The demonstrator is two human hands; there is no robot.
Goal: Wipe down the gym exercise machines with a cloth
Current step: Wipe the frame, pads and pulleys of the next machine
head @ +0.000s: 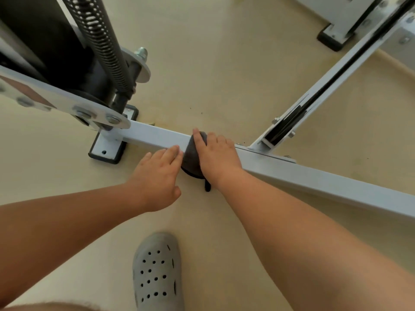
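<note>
**Cloth meets steel at the base of a gym machine**

Beige flooring [224,63] fills the scene, speckled with a few dark crumbs near a white square-section base bar [157,136] that runs from a bolted foot plate [105,151] at left toward the lower right edge. A person's right hand [216,153] presses a dark grey cloth [190,156] over the top and near side of that bar, fingers spread slightly and curled down on the fabric, the index finger reaching across to the bar's far edge. A short dark tail of the cloth hangs to the floor beside the wrist. The left hand [157,178] rests just beside the cloth, palm down, fingers held close together with their tips touching the bar's near face; it holds nothing. A second white beam [325,86], carrying a black strip, joins the bar just right of the right hand. At upper left rise a coiled spring [103,41] and a black column, above a white bolted bracket [67,102]. One grey perforated clog [157,272] stands on the floor between the forearms.
</note>
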